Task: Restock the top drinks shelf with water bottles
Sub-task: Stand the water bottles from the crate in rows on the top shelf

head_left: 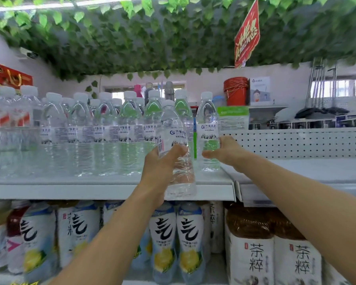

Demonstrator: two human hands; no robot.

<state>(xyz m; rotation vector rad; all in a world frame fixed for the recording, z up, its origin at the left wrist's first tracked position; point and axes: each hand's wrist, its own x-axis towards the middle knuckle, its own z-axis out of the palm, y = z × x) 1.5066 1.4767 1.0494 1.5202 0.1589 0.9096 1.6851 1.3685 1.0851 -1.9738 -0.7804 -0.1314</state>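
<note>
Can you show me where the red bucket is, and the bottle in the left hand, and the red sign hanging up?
Red bucket (235, 91): head view, on its front wall.
Bottle in the left hand (174, 128): head view, on its label.
Red hanging sign (247, 36): head view, on its middle.

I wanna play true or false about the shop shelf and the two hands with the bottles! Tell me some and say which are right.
1. The left hand grips a clear plastic water bottle with a white cap. True.
2. The right hand holds the stacked red plastic buckets. False: it holds another clear water bottle standing on the white top shelf.
3. Green leaves hang overhead. True.
4. The top shelf has only one bottle. False: rows of water bottles stand there.
5. Lemon drink bottles with white labels sit on the shelf below. True.
</note>
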